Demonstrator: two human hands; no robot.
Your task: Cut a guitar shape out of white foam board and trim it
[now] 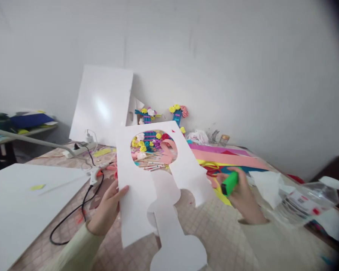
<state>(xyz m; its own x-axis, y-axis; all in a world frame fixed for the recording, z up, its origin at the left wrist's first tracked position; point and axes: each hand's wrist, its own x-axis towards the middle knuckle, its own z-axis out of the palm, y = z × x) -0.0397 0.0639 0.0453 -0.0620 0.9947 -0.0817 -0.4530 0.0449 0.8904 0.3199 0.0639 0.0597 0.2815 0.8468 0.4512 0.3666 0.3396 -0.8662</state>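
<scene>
My left hand point(109, 205) grips the left edge of a white board point(137, 203), thumb on its front face. The board is held up over the table and has a rounded opening near its top, through which paper flowers and thin sticks show. A curvy-edged white cut-out piece point(176, 235) hangs at the board's lower part; whether it is still joined to it I cannot tell. My right hand point(243, 197), right of the board and apart from it, is closed on a green tool with a black end point(230, 183); blur hides its exact kind.
At left lie a white glue gun point(94, 175) with a looping black cord, a power strip point(79, 149) and a white sheet point(31, 210). Coloured paper strips point(228, 159) and yellow-handled scissors point(209, 164) lie right. A plastic bottle point(307, 199) stands far right; a white panel point(103, 101) leans behind.
</scene>
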